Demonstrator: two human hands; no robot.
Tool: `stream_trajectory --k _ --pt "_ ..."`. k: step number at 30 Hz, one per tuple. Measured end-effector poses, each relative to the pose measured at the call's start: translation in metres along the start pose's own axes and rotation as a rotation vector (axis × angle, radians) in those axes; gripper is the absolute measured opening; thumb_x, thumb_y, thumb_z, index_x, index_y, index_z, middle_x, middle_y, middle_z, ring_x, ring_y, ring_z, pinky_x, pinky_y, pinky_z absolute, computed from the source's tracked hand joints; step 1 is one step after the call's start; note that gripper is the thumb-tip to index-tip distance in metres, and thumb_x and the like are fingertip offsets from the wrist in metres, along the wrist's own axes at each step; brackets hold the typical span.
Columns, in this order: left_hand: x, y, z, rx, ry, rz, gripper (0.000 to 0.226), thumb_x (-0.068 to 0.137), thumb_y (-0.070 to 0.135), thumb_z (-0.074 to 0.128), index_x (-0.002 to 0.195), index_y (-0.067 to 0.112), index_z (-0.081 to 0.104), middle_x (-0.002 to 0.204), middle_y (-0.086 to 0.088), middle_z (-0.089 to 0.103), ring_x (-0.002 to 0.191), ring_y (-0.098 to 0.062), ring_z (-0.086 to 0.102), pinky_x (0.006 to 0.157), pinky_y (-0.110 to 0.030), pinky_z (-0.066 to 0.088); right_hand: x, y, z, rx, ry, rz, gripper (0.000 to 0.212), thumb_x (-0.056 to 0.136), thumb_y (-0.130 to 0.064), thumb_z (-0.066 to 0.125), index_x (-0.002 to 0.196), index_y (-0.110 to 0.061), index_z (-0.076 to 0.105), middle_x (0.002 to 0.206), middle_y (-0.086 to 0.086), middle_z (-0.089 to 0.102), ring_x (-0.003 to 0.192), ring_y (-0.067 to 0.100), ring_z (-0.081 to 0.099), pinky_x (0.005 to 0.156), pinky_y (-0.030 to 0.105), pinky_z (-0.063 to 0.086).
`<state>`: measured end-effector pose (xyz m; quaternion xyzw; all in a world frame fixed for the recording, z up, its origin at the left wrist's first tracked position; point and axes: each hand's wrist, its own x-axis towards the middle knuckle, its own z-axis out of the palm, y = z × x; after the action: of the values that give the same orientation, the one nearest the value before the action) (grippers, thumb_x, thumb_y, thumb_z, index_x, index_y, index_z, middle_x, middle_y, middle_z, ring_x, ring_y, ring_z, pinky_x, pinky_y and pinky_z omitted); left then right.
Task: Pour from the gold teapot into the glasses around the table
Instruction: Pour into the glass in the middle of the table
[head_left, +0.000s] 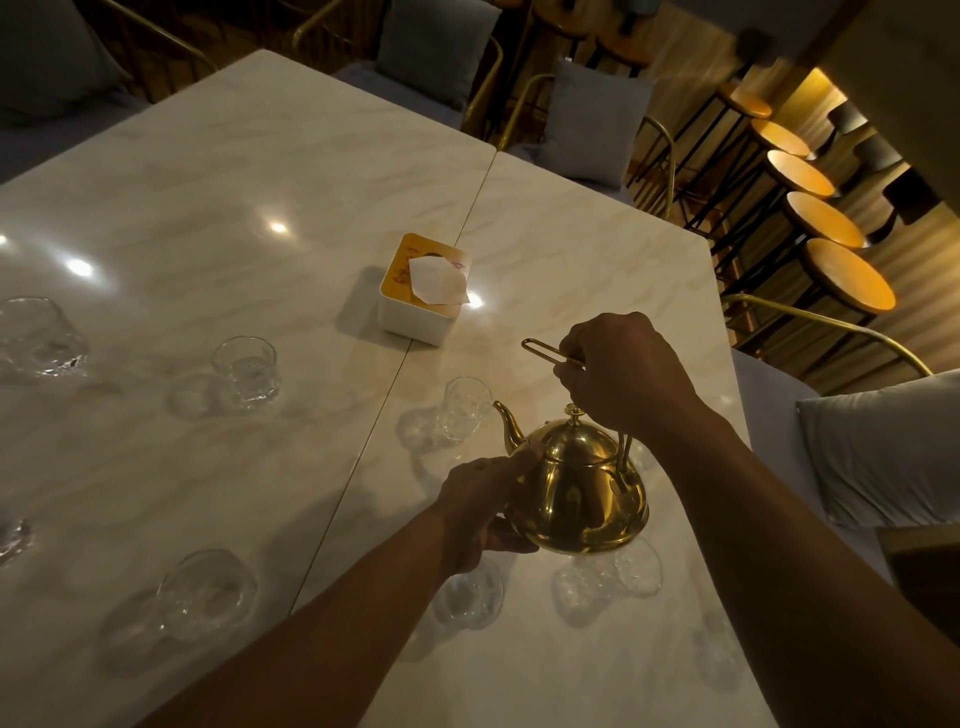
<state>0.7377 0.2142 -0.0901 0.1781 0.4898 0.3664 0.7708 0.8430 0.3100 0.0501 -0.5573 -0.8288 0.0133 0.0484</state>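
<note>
1. The gold teapot (576, 488) is held upright between both hands, near the right edge of the marble table (218, 197).
2. Its thin wire handle (540, 347) is gripped by the right hand (618, 374), fingers curled round it above the lid (574, 441).
3. The left hand (483, 499) is pressed against the pot's left side, fingers fairly straight along it and thumb low by the base.
4. The spout (506, 421) is pointed at a glass (462, 408) just beside its tip.
5. Other glasses (247, 374) are spread over the table, two close under the hands; what is inside them cannot be told.
6. A tissue box (423, 288) with one tissue sticking out is set beyond the teapot.
</note>
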Motion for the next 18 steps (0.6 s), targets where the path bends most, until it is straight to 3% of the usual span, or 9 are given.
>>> stream_trajectory --k 13,18 --pt "0.0 -0.002 -0.001 0.046 0.003 -0.002 0.057 0.076 0.062 0.07 0.114 0.019 0.063 0.111 -0.008 0.067 0.102 -0.034 0.066 0.081 -0.049 0.061 -0.005 -0.002 -0.003 0.001 -0.018 0.003 0.021 0.087 -0.026 0.072 0.104 -0.014 0.075 0.083 0.004 0.076 0.07 0.022 0.071 0.07 0.037 0.061" --pt "0.001 0.001 -0.007 0.076 0.009 0.007 0.062 0.07 0.062 0.075 0.118 0.025 0.063 0.116 -0.007 0.067 0.105 -0.033 0.066 0.084 -0.05 0.059 -0.02 0.001 -0.008 0.068 -0.046 0.043 0.031 0.089 -0.026 0.072 0.117 -0.013 0.071 0.1 0.005 0.077 0.084 0.02 0.072 0.077 0.034 0.06"
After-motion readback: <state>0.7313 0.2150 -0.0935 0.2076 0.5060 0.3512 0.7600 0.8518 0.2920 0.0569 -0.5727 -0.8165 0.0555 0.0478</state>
